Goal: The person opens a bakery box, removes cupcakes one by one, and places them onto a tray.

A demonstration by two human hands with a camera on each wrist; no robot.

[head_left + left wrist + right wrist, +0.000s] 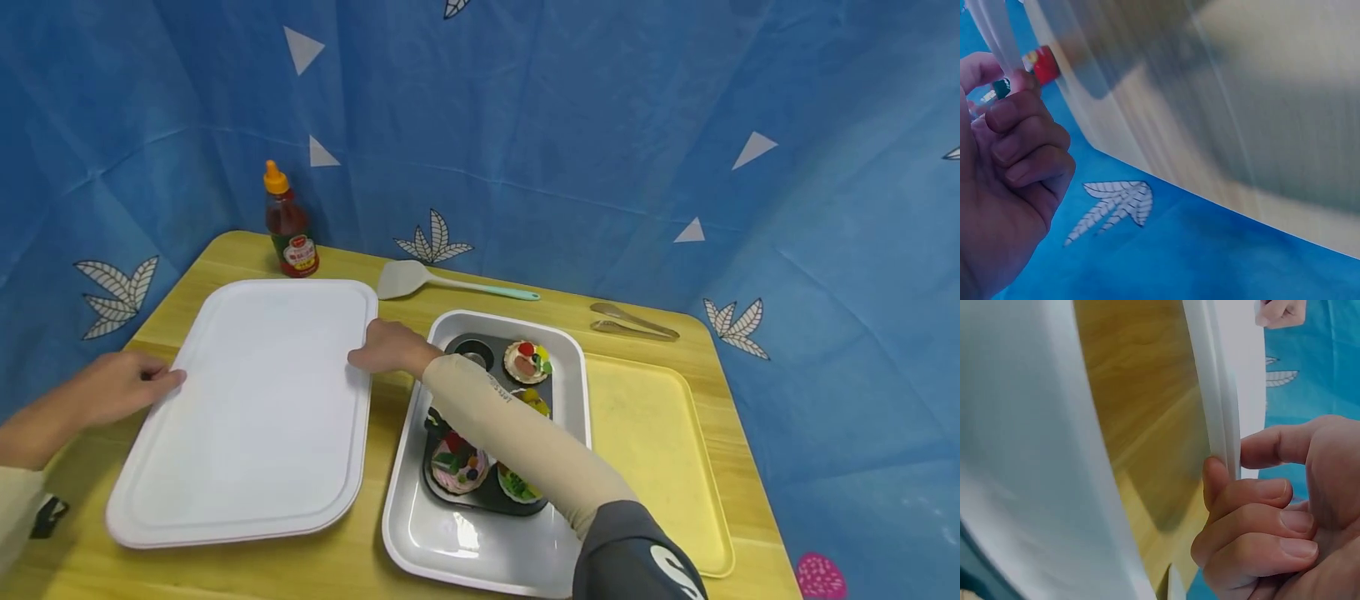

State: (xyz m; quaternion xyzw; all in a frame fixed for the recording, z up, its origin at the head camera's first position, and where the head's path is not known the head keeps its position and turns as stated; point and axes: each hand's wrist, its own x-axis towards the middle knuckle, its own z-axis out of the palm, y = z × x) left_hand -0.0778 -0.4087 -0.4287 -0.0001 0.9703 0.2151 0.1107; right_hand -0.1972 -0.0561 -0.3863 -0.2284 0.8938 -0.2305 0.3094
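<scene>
Both hands hold a flat white rectangular tray point(255, 400) by its long sides, over the left part of the table. My left hand point(123, 387) pinches the left edge between thumb and curled fingers, as the left wrist view also shows. On the opposite edge, my right hand point(392, 347) grips the rim, thumb on one face and fingertips behind it. The tray's shadow falls on the wooden surface below. Under my right forearm sits a deep white pan point(420, 554) with a dark muffin tin point(491, 500) in it. Decorated cupcakes point(527, 362) fill several cups, partly hidden by the sleeve.
A sauce bottle point(291, 225) with an orange cap stands at the back left. Behind the pan lie a spatula point(457, 282) and metal tongs point(633, 322). A yellow tray point(660, 450) is at the right. Blue patterned cloth point(525, 125) hangs around the table.
</scene>
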